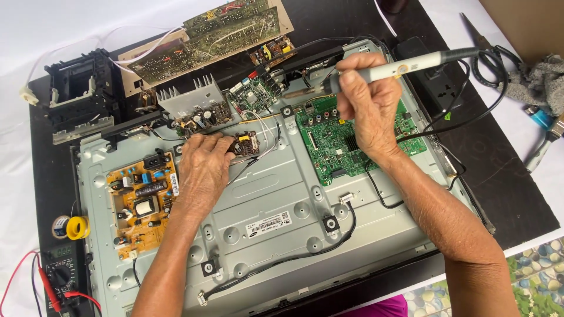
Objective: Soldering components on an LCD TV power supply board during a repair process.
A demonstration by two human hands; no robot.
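Solder work is underway on the grey metal chassis (264, 199): we are pinching a small brown circuit board (244, 144) in our left hand (202, 167) at the chassis's upper middle, while our right hand (367, 103) is gripping the soldering iron (376, 73) above the green board (343, 144) (tip hovering, not touching). Joint seems not yet made.

A yellow power board (141, 202) sits at nine o'clock on the grey metal chassis (276, 205). A finned heatsink (189, 95) lies near eleven, a large brown circuit board (211, 35) at twelve, a black plastic frame (79, 88) at ten. A multimeter (63, 276) with red leads rests at eight, yellow tape (77, 227) just above it. Scissors (479, 38) lie at two.
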